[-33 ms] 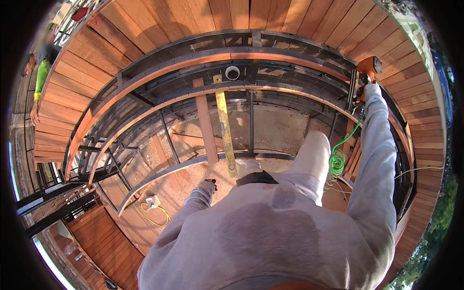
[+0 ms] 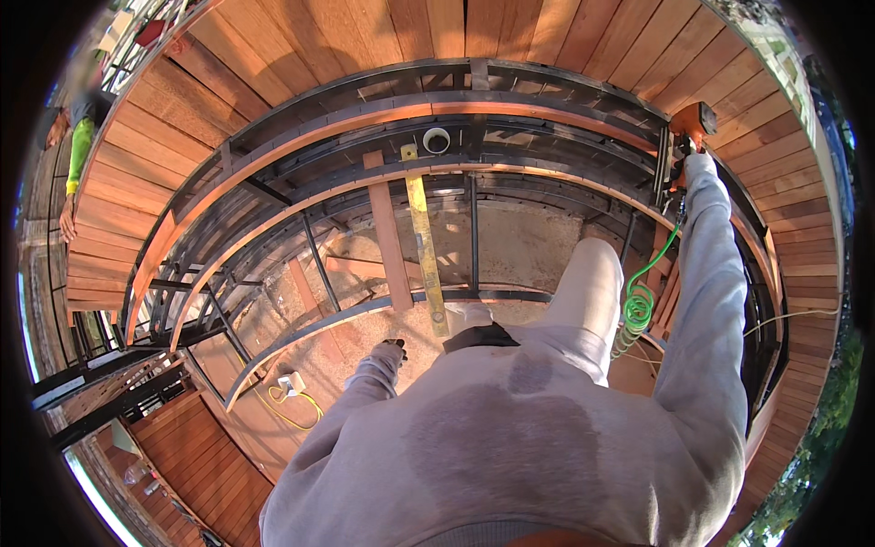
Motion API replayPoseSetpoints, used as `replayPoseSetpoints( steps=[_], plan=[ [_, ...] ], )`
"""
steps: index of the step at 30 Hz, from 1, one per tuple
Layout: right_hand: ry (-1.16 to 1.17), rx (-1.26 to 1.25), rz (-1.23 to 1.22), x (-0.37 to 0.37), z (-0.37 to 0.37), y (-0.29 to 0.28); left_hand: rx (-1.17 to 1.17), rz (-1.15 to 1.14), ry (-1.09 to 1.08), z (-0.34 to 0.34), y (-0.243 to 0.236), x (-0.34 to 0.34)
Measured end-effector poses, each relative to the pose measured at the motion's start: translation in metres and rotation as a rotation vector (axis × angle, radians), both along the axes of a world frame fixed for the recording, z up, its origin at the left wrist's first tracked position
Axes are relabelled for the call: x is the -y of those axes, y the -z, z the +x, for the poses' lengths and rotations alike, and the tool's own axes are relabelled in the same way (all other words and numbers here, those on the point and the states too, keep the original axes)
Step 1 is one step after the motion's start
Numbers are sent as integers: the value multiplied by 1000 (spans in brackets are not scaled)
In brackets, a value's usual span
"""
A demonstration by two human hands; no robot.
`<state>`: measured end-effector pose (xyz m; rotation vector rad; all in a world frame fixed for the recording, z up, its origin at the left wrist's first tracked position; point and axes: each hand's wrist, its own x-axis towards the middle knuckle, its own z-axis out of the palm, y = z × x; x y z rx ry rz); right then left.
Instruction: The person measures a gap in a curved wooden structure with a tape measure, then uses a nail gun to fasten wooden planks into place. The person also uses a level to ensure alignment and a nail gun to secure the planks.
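Observation:
My right arm stretches forward to the right. My right hand [image 2: 699, 166] is closed around the grip of an orange and black nail gun [image 2: 691, 120], which stands against the dark curved frame by the deck boards. A green coiled air hose [image 2: 640, 308] hangs from the tool beside my sleeve. Low at the left of my body, my left hand [image 2: 393, 348] shows dark, curled fingers; anything inside them is too small to make out. Nearest to it is a worn yellow level [image 2: 423, 223], leaning on the curved wooden strip [image 2: 337, 186], with a reddish board [image 2: 389, 232] alongside.
Curved reddish decking [image 2: 428, 29] rings the black metal frame [image 2: 474, 228]. A white pipe end [image 2: 437, 140] shows between the rails. On the lower floor lie a white box [image 2: 292, 384] and a yellow cord [image 2: 290, 417]. At far left, another person's hand [image 2: 67, 221] rests near the deck edge.

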<state>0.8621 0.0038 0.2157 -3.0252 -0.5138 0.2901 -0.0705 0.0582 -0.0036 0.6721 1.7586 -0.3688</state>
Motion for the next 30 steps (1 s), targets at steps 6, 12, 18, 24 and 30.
replayPoseSetpoints(
  steps=[6,12,18,24,30],
  plan=[
    [126,-106,217,-26,-47,-41,124,95,-326,-25,-22,-30],
    [151,-270,424,5,-59,-49,235,162,-535,-14,-28,5],
    [-226,-11,133,-16,-87,-64,70,175,-309,22,-31,95],
    [-486,-114,103,-28,-148,-71,-22,99,-343,63,-47,115],
    [-490,-124,-70,-16,-139,-134,-38,185,-523,144,-79,58]
  ],
)
